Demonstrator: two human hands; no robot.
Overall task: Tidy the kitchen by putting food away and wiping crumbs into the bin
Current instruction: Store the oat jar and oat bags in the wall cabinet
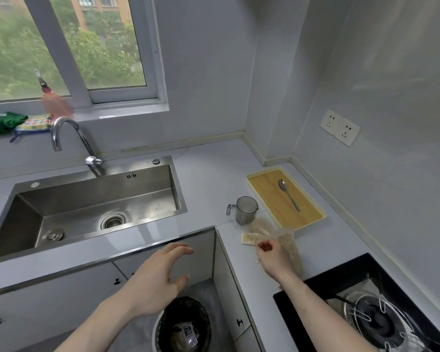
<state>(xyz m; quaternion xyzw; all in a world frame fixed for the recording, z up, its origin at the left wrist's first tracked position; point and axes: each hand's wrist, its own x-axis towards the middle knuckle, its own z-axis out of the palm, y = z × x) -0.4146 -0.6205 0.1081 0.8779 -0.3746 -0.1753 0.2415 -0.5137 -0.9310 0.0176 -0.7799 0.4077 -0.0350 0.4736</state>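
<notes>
Right hand [271, 255]: over the corner of the grey surface [214, 179], fingers curled and pinching a clear plastic bag of pale crumbly food [288, 246]. The bag lies on the surface between the tray and the hob, partly under the hand; its contents are blurred, so the food cannot be named more closely.

Left hand [160, 278]: held in the air in front of the cupboard fronts, fingers spread and slightly bent, holding nothing. It hangs above the bin.

Bin [182, 326]: round, white rim, dark liner, standing on the floor in the inner corner of the cupboards. A small printed packet lies inside.

Crumbs [259, 261]: a few pale specks on the surface just beside the right hand.

Small pale yellow piece [247, 240]: flat on the surface, touching the bag's left end; what it is cannot be told.

Tray [313, 219]: rectangular, cream rim, wood-coloured floor, set at an angle near the wall. A metal spoon [288, 194] lies in it.

Measuring cup [245, 209]: clear grey, handled, upright, just beside the tray's near-left edge.

Sink [92, 207]: stainless steel, set in the surface under the window, with a curved chrome tap [71, 138] behind it.

Gas hob [366, 313]: black glass, at lower right, with a wire pan support.

Double wall socket [339, 127]: white, above the tray.

Cloths [10, 123]: green and patterned, on the window ledge at left.
</notes>
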